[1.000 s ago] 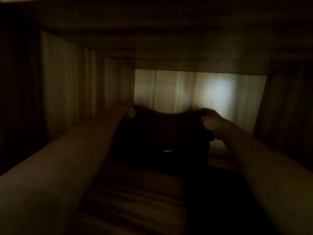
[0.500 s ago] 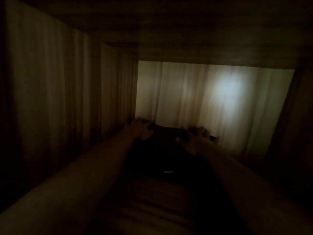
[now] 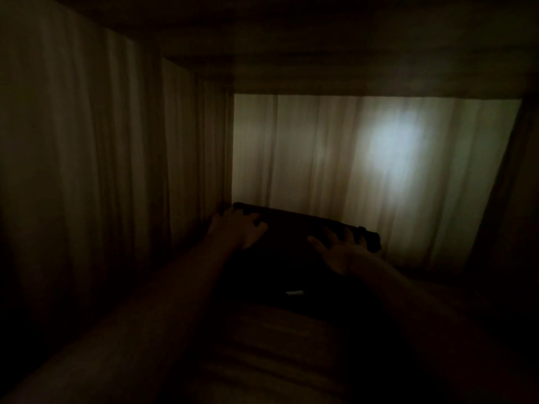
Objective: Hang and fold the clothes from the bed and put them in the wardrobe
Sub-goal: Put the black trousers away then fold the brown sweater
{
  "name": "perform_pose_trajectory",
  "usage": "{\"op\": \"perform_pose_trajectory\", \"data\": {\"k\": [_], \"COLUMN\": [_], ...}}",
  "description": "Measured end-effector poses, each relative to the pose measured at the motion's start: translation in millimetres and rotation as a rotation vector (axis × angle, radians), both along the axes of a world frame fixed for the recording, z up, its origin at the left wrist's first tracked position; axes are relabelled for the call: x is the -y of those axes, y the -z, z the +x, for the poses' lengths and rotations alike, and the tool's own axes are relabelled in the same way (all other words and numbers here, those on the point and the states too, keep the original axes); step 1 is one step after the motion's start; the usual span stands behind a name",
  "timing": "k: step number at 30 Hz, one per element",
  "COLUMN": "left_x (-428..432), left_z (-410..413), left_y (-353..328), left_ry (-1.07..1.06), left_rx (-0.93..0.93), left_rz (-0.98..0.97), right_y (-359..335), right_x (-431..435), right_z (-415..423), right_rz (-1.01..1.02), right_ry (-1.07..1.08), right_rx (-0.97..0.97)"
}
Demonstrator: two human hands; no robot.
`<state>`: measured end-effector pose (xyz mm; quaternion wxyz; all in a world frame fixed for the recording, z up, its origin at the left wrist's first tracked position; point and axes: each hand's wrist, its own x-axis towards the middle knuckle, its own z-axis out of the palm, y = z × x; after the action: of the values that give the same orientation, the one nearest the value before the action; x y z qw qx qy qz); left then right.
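- The dark folded garment [image 3: 291, 260] lies in the middle of the frame, on the brown wood-grain shelf [image 3: 277, 348] of a dim wardrobe compartment. Its far edge sits close against the pale back panel [image 3: 291, 158] and its left corner is near the left side wall [image 3: 87, 170].
- The left hand [image 3: 236, 230] rests flat on the garment's far left corner with its fingers spread and gripping nothing.
- The right hand [image 3: 339, 252] rests on the right part of the garment, fingers likewise splayed and straight, holding nothing.
- The step in hand looks like seating and smoothing the folded piece at the back of the shelf.
- To do it well, press down evenly with both palms, square the far edge to the back panel, and lift the hands straight off so that the folds do not drag open.
- A small pale mark [image 3: 294, 293] shows near the garment's near edge, perhaps a tag. The light is too poor to read any brand or writing on it.
- A bright patch of light [image 3: 393, 141] falls on the back panel at upper right.
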<state>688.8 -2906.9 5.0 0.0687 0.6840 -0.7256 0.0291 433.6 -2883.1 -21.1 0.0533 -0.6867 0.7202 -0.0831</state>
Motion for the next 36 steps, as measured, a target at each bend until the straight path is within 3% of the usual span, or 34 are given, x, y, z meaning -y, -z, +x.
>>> {"op": "perform_pose_trajectory", "data": {"k": [6,9,15,20,26,36], "left_x": [-57,-84,-159,-239,-293,-330], "left_z": [-8,-3,-7,-28,-54,-92], "left_y": [1,-1,-23,-37,-37,-38], "left_ry": [-0.01,0.042,0.152,0.23,0.296,0.606], "left_rx": [0.129,0.082,-0.119,-0.212,-0.157,-0.229], "left_rz": [-0.202,-0.069,0.067,0.071,0.128,0.111], "right_y": [-22,-30,-61,-75,-75,-78], "right_x": [-54,-80,-176,-231,-307,-430], "right_z": [14,2,-11,-33,-61,-59], "right_rz": [-0.001,0.042,-0.09,-0.023,-0.018,-0.04], "right_ry": [-0.011,-0.108,-0.227,-0.154,-0.134,0.181], "right_rx": [-0.053,-0.025,-0.042,-0.126,-0.11,-0.109]}}
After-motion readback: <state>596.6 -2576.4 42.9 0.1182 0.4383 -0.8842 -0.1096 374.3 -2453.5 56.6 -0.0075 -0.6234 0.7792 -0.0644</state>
